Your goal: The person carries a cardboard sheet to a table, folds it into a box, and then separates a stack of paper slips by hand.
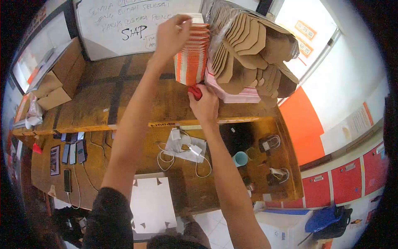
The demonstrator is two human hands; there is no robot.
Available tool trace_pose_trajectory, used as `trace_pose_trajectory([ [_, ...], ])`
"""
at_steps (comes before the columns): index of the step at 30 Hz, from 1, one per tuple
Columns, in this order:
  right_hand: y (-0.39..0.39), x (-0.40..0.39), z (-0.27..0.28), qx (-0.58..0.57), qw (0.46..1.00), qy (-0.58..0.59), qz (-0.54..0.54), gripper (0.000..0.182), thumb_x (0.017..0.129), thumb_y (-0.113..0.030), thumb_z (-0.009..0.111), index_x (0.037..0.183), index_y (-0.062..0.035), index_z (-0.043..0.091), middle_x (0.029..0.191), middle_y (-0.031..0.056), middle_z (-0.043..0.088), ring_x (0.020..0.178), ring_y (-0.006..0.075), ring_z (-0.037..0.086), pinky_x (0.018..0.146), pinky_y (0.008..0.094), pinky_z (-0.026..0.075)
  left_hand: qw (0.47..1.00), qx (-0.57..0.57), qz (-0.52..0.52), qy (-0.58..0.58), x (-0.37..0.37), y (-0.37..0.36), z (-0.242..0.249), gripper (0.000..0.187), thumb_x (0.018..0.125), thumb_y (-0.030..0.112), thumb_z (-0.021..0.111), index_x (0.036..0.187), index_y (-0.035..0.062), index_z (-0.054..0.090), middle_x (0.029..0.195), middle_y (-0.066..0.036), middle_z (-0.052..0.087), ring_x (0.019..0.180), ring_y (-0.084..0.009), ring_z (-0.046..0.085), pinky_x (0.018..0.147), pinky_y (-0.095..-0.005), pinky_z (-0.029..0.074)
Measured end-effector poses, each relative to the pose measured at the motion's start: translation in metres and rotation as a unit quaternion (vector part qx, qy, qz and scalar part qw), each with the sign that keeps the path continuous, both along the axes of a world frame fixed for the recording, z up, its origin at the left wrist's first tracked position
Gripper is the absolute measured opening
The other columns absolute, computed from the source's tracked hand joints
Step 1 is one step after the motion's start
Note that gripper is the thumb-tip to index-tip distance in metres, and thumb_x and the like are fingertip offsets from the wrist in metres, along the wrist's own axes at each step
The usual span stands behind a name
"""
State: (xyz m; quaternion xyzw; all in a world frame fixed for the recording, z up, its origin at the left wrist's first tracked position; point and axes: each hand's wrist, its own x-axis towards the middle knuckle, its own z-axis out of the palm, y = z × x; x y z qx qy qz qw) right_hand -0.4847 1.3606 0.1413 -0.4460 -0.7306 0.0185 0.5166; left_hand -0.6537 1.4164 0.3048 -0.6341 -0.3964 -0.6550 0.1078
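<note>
1. Left hand [172,39]: raised at the upper end of an orange-and-white striped stack [191,62], fingers bent. Cannot tell whether they grip anything or touch the stack's edge.
2. Right hand [205,103]: closed around a red object [195,92], just beside the stack's near end. Object's kind unclear, mostly covered by the fingers.
3. Striped stack: many thin layers, on the upper wooden shelf [137,89], between the left hand and a large bundle of brown cardboard pieces [244,39].
4. Bundle: partly in clear plastic, its shaped pieces fanned and overlapping. A pink-and-white stack [240,96] shows beneath it.
5. Far left of shelf: an open cardboard box [62,79], well apart from both hands.
6. Behind the shelf: whiteboard [112,31], handwritten, "SIAP" in bold strokes.
7. Lower wooden table [99,174]: several phones along the left, a white charger [196,151] with looped cable near the middle, a light-blue cup [240,158] right of the right forearm.
</note>
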Motion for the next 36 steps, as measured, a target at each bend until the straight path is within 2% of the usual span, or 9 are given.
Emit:
trace_pose_trajectory([
  [3, 0.007, -0.001, -0.006, 0.037, 0.999, 0.017, -0.012, 0.029, 0.074, -0.017, 0.081, 0.096, -0.0025, 0.068, 0.088, 0.0186, 0.068, 0.085, 0.0387, 0.066, 0.076, 0.0447, 0.053, 0.995, -0.081, 0.018, -0.063, 0.000, -0.132, -0.052, 0.021, 0.097, 0.013, 0.064, 0.109, -0.0032, 0.069, 0.101, -0.012, 0.074, 0.094, -0.0164, 0.068, 0.084, -0.0296, 0.052],
  [9, -0.009, -0.003, 0.011, -0.016, 0.999, 0.039, 0.008, 0.029, 0.075, -0.025, 0.084, 0.087, -0.0022, 0.071, 0.078, 0.0140, 0.070, 0.071, 0.0272, 0.068, 0.067, 0.0384, 0.054, 0.951, -0.240, 0.197, -0.013, -0.019, -0.381, -0.271, 0.013, 0.088, 0.003, 0.067, 0.100, 0.0009, 0.066, 0.098, -0.015, 0.069, 0.093, -0.0331, 0.066, 0.085, -0.0407, 0.049],
  [14, -0.013, 0.007, -0.006, 0.050, 0.989, 0.135, -0.015, 0.029, 0.088, -0.026, 0.077, 0.098, 0.0007, 0.072, 0.088, 0.0100, 0.073, 0.074, 0.0178, 0.067, 0.069, 0.0327, 0.054, 0.846, -0.446, 0.292, -0.002, -0.029, -0.531, -0.346, 0.033, 0.086, 0.009, 0.071, 0.116, 0.0019, 0.059, 0.123, -0.019, 0.060, 0.116, -0.0394, 0.054, 0.098, -0.0496, 0.042],
  [19, -0.172, -0.005, -0.098, -0.092, 0.935, 0.341, -0.032, 0.019, 0.096, -0.014, 0.067, 0.105, 0.0034, 0.068, 0.094, 0.0082, 0.070, 0.087, 0.0162, 0.062, 0.080, 0.0311, 0.050, 0.773, -0.469, 0.426, -0.038, -0.083, -0.582, -0.392, 0.052, 0.091, 0.024, 0.071, 0.133, 0.0000, 0.051, 0.135, -0.025, 0.048, 0.126, -0.0423, 0.045, 0.105, -0.0515, 0.039],
  [21, -0.286, 0.016, -0.256, -0.228, 0.954, 0.196, 0.015, 0.022, 0.095, -0.018, 0.069, 0.104, 0.0021, 0.069, 0.102, 0.0120, 0.072, 0.094, 0.0184, 0.065, 0.086, 0.0318, 0.052, 0.715, -0.430, 0.458, -0.306, -0.109, -0.601, -0.425, 0.057, 0.093, 0.032, 0.070, 0.135, -0.0007, 0.050, 0.136, -0.024, 0.047, 0.125, -0.0376, 0.047, 0.104, -0.0479, 0.040],
  [25, -0.383, 0.033, -0.347, -0.595, 0.797, 0.103, 0.012, 0.063, 0.093, -0.043, 0.069, 0.134, 0.0012, 0.054, 0.131, 0.0196, 0.061, 0.119, 0.0303, 0.059, 0.102, 0.0407, 0.045, 0.604, -0.439, 0.267, -0.609, -0.134, -0.638, -0.456, 0.069, 0.096, 0.045, 0.065, 0.143, -0.0012, 0.046, 0.142, -0.017, 0.048, 0.120, -0.0274, 0.051, 0.098, -0.0389, 0.045],
  [26, -0.386, 0.030, -0.334, -0.605, 0.792, 0.075, 0.027, 0.066, 0.091, -0.046, 0.069, 0.135, 0.0012, 0.054, 0.132, 0.0206, 0.060, 0.121, 0.0315, 0.057, 0.103, 0.0417, 0.044, 0.571, -0.463, 0.182, -0.654, -0.135, -0.641, -0.454, 0.070, 0.096, 0.046, 0.064, 0.145, -0.0011, 0.045, 0.143, -0.017, 0.048, 0.120, -0.0267, 0.052, 0.097, -0.0377, 0.045],
  [29, -0.389, 0.007, -0.284, -0.633, 0.769, 0.068, 0.057, 0.075, 0.088, -0.052, 0.071, 0.137, 0.0013, 0.053, 0.138, 0.0228, 0.057, 0.129, 0.0341, 0.053, 0.108, 0.0441, 0.040, 0.682, -0.527, 0.130, -0.491, -0.121, -0.636, -0.452, 0.075, 0.097, 0.055, 0.056, 0.148, 0.0001, 0.044, 0.143, -0.012, 0.051, 0.118, -0.0242, 0.052, 0.094, -0.0339, 0.045],
  [36, -0.399, 0.000, -0.291, -0.635, 0.772, 0.019, 0.012, 0.075, 0.085, -0.058, 0.070, 0.128, 0.0023, 0.059, 0.127, 0.0275, 0.062, 0.121, 0.0409, 0.057, 0.107, 0.0462, 0.040, 0.634, -0.549, 0.179, -0.514, -0.164, -0.632, -0.490, 0.066, 0.100, 0.044, 0.059, 0.139, -0.0084, 0.050, 0.134, -0.012, 0.058, 0.116, -0.0210, 0.054, 0.096, -0.0329, 0.044],
])
